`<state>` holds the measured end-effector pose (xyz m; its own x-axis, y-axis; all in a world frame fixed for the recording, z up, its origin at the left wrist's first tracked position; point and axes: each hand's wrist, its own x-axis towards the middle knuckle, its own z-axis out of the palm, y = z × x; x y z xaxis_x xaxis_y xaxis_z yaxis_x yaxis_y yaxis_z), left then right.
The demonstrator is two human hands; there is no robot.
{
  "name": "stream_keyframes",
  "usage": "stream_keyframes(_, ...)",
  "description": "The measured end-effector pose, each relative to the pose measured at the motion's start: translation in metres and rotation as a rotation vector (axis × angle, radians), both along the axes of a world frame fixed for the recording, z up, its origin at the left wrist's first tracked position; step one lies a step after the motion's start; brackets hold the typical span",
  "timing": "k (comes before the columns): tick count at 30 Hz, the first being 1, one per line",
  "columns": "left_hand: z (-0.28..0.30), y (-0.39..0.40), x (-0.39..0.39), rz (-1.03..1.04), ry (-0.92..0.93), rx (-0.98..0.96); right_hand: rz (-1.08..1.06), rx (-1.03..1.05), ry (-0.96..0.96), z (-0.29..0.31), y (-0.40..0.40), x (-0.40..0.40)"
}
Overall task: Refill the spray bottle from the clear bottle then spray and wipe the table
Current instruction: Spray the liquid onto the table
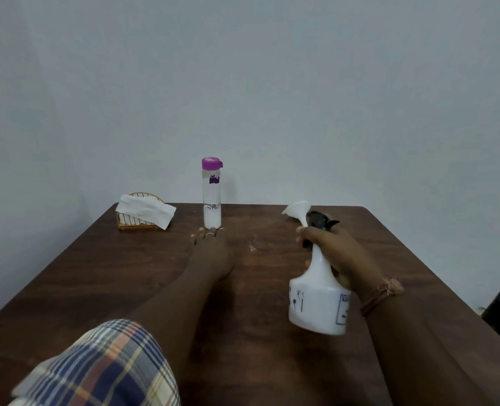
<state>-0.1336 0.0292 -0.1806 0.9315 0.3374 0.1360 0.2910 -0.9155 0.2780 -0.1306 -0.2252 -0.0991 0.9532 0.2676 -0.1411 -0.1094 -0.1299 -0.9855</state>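
**Spray bottle held up in the right hand, left hand flat by the clear bottle**

Head view: The right hand (335,253) grips the neck of the white spray bottle (319,300), fingers curled around it just under the black trigger head (320,222). The bottle is lifted off the brown wooden table (96,273) and tilted, its base toward the camera and its nozzle pointing away. A braided band (382,294) circles the right wrist.

The left hand (210,253) lies stretched out on the tabletop, fingers straight and holding nothing, with the fingertips (212,230) just in front of the clear bottle (212,197). That bottle stands upright near the far edge, with its purple cap (211,163) on and white contents filling only its lower part.

A white funnel (298,210) lies on its side behind the spray bottle's head. At the far left, a gold wire holder (134,224) carries a white tissue (146,210) that drapes over its right side. A plaid sleeve (102,367) covers the left upper arm.
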Motion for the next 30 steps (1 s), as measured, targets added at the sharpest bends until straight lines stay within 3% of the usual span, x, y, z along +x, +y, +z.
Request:
stream_keyframes(6,-0.005,0.006,0.014,-0.003,-0.010,-0.004,-0.203,-0.076,-0.191,0.013,0.001,0.053)
stream_keyframes(12,-0.002,0.009,0.028,0.012,-0.023,-0.010,-0.326,0.054,-0.349,0.004,0.029,0.100)
stream_keyframes(22,-0.004,0.006,0.045,-0.056,-0.030,-0.004,-0.342,0.026,-0.352,-0.021,0.067,0.158)
stream_keyframes(30,-0.013,0.017,0.043,-0.013,-0.073,-0.051,-0.334,-0.244,-0.449,-0.044,0.070,0.174)
